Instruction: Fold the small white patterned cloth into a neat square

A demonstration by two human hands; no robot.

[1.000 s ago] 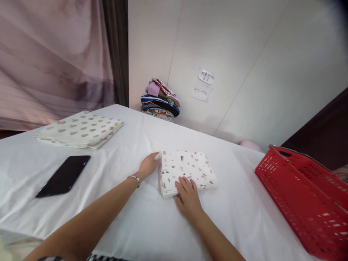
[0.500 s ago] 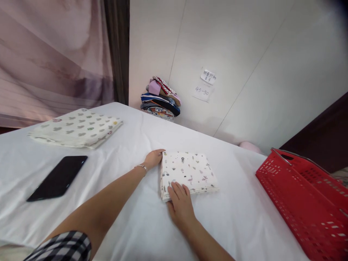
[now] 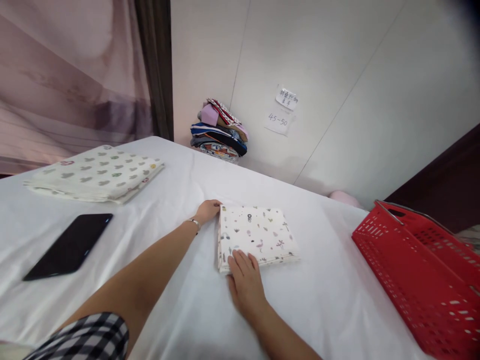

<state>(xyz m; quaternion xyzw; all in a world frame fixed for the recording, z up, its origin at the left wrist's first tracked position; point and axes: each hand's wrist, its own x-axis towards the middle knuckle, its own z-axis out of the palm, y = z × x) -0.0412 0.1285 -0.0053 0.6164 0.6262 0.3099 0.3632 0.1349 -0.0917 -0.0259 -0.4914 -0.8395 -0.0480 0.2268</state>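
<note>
Fingers of the left hand curl lightly against the far-left corner of the small folded cloth, touching its edge without clenching it, while the right hand lies flat and released, fingertips pressing the cloth's near-left corner at about 7 o'clock. Going left to right: a larger folded cloth with a green print rests at 10 o'clock, a dark phone lies nearer at 9 o'clock, and the small cloth sits mid-table on the white sheet, already a neat square packet with stacked layers along its left edge. By my judgement the folding looks complete and only squaring remains. At 3 o'clock stands a red basket.
</note>
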